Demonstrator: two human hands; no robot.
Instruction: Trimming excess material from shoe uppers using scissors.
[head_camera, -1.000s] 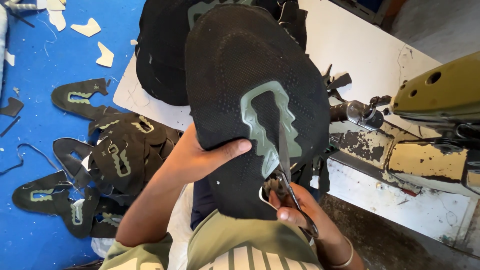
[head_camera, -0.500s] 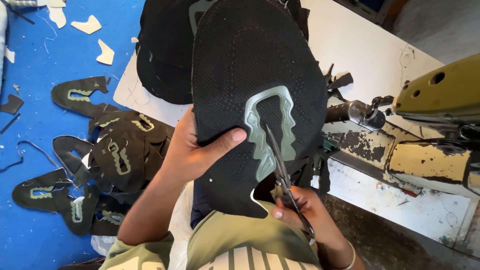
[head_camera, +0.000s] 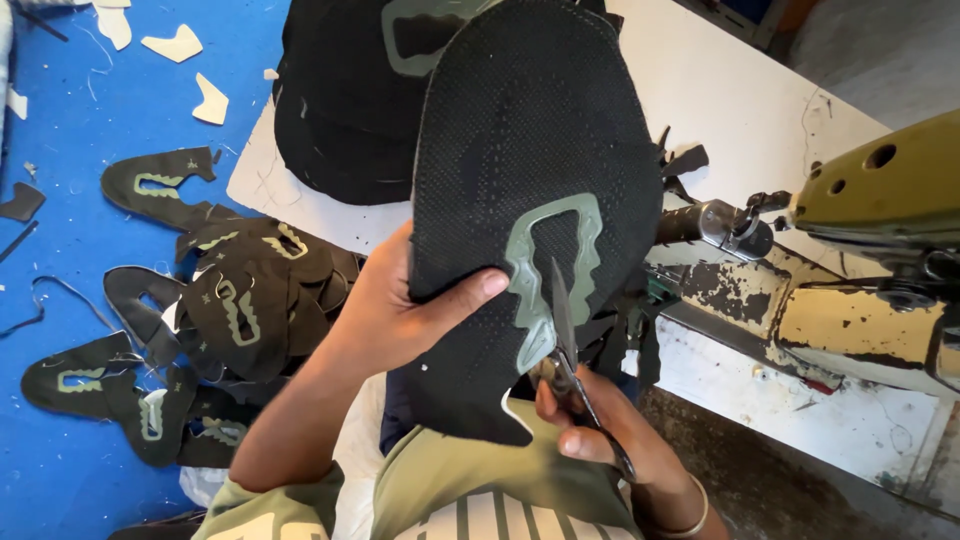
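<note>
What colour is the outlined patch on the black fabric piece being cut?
Pale grey-green, on the black fabric piece; the patch shows in the head view.

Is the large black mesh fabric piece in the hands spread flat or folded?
Spread flat: the black mesh fabric piece shows its whole face, left hand gripping one edge, grey-green trim unfolded.

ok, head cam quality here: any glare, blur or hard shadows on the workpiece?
Head view: sharp overall, no motion blur on the black fabric panel or scissors. Sunlight whitens the white table near glare. The left hand casts little shadow; the right hand sits in shade. Edges bend slightly, wide-lens distortion.
</note>
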